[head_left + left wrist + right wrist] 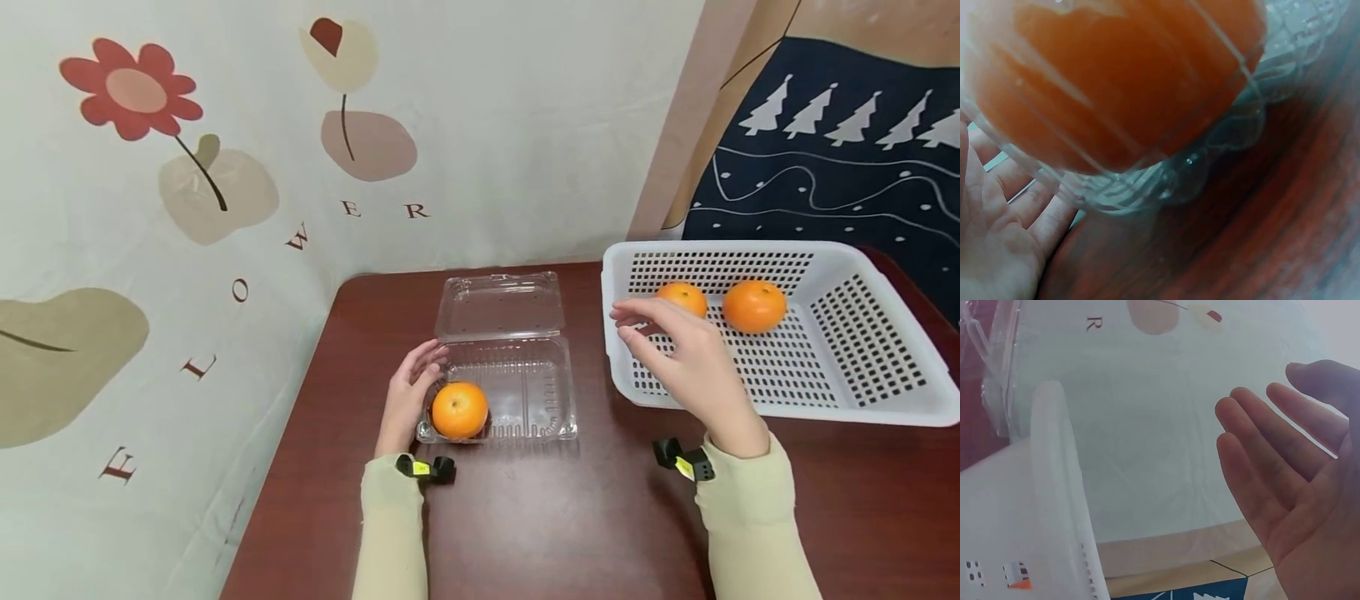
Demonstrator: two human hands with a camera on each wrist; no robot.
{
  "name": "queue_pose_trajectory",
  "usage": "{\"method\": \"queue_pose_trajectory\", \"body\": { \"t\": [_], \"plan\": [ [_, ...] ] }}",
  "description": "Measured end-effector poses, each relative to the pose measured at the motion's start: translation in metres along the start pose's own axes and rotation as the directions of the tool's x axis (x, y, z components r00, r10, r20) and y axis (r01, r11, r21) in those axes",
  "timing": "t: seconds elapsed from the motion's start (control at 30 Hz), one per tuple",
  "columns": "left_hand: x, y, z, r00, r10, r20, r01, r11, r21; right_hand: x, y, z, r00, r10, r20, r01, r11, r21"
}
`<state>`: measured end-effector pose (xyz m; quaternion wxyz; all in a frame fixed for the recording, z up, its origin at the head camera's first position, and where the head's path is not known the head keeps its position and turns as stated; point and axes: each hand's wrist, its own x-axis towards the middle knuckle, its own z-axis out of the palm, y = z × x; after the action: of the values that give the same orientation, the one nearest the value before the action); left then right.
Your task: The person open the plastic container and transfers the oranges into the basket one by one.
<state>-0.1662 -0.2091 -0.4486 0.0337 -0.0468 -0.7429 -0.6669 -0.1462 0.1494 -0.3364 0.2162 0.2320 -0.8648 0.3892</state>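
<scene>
A clear plastic clamshell box (pixel 536 392) stands on the table, its lid (pixel 501 304) folded back towards the wall. One orange (pixel 460 411) sits in the near left corner of the box. My left hand (pixel 408 392) rests against the box's left side, fingers extended; in the left wrist view the orange (pixel 1129 87) shows through the clear wall beside the palm (pixel 1004 244). Over the left rim of a white basket (pixel 611 358), my right hand (pixel 690 358) hovers with loosely bent fingers, holding nothing. Inside the basket lie two oranges (pixel 754 307), one partly behind that hand.
The dark red-brown table (pixel 525 517) meets a wall covering (pixel 487 167) with printed flowers and letters at the back. A navy cloth with white trees (pixel 840 175) hangs behind the basket. Black cameras (pixel 442 469) are strapped to both wrists.
</scene>
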Motion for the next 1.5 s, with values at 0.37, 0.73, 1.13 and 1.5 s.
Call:
{"method": "queue_pose_trajectory", "body": {
  "t": [0.37,0.73,1.13,1.5],
  "plan": [
    [-0.006,-0.002,-0.004,1.0,-0.006,-0.013,0.006,1.0,-0.004,0.0,-0.004,0.009,0.996,0.079,-0.041,-0.074,0.99,0.122],
    [-0.007,0.0,-0.007,1.0,-0.008,-0.018,0.007,1.0,-0.013,-0.002,-0.011,0.02,0.998,0.049,-0.03,-0.043,0.986,0.162],
    [-0.004,0.001,-0.005,1.0,-0.011,-0.015,0.011,1.0,-0.006,-0.001,-0.011,0.032,0.999,-0.006,-0.036,0.011,0.991,0.133],
    [0.0,-0.002,-0.001,1.0,-0.009,-0.007,0.009,1.0,-0.015,-0.002,-0.012,0.036,1.0,0.001,-0.001,-0.001,0.995,0.099]
  ]
}}
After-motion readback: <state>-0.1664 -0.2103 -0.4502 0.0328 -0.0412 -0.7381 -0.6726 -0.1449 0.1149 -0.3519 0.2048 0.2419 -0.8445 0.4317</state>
